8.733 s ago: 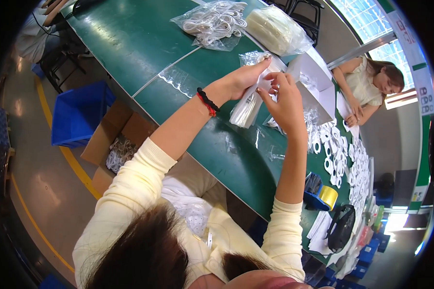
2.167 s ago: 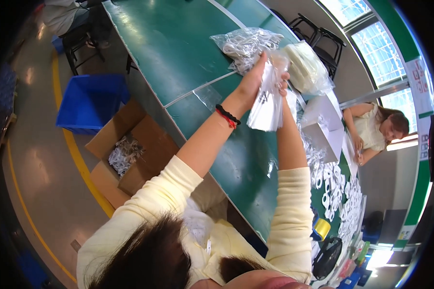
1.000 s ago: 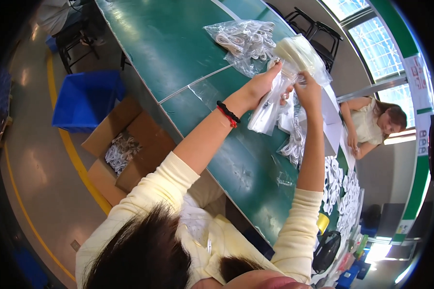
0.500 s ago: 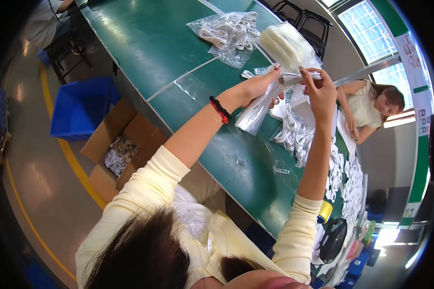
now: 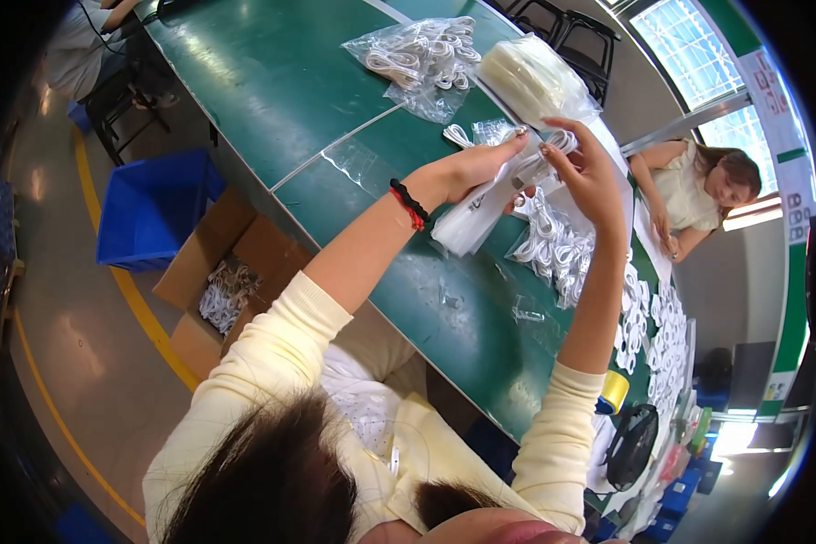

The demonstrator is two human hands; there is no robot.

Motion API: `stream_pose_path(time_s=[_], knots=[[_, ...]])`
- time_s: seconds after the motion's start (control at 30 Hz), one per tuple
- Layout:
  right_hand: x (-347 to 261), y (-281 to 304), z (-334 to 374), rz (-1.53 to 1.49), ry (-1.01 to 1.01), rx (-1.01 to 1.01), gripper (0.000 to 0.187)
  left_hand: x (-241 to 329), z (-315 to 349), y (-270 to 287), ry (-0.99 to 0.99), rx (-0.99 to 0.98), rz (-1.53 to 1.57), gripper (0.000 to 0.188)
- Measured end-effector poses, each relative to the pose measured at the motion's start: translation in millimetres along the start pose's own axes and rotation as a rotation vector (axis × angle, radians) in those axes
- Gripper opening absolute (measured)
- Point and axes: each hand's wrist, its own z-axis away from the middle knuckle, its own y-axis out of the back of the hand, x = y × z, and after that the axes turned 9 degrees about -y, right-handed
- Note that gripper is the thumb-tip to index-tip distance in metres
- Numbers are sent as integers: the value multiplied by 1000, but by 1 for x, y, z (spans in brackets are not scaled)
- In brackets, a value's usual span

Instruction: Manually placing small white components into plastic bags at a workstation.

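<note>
My left hand (image 5: 477,170) is closed round a stack of clear plastic bags (image 5: 465,227), its thumb at their upper end. In my right hand (image 5: 593,181) a coiled white cable (image 5: 564,140) is pinched between thumb and fingers, right at that upper end of the bags. Whether the coil is partly inside a bag I cannot tell. Just below my hands lies a pile of bundled white cables (image 5: 553,249). Another white cable coil (image 5: 458,136) shows behind my left hand.
A bag of cables (image 5: 426,59) and a stack of plastic film (image 5: 535,77) lie farther back on the green table (image 5: 272,100). A person (image 5: 694,195) sits at right. On the floor at left are a blue bin (image 5: 150,213) and a carton of cables (image 5: 267,245). Yellow tape (image 5: 613,392) lies lower right.
My right hand has shifted slightly left and turned, tilting the cable coil more upright against the bags. The left hand and its bags have moved only a little.
</note>
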Motion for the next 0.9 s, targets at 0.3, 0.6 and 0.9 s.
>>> stream_pose_path(time_s=[0.3, 0.6, 0.9], knots=[[-8, -26, 23, 228, 173, 338, 39, 2, 0, -2, -53, 82, 108, 53], [-6, -45, 36, 299, 191, 381, 17, -3, -2, -1, -51, 71, 30, 53], [-6, -31, 40, 252, 216, 301, 15, 1, 2, -9, 44, 33, -134, 53]])
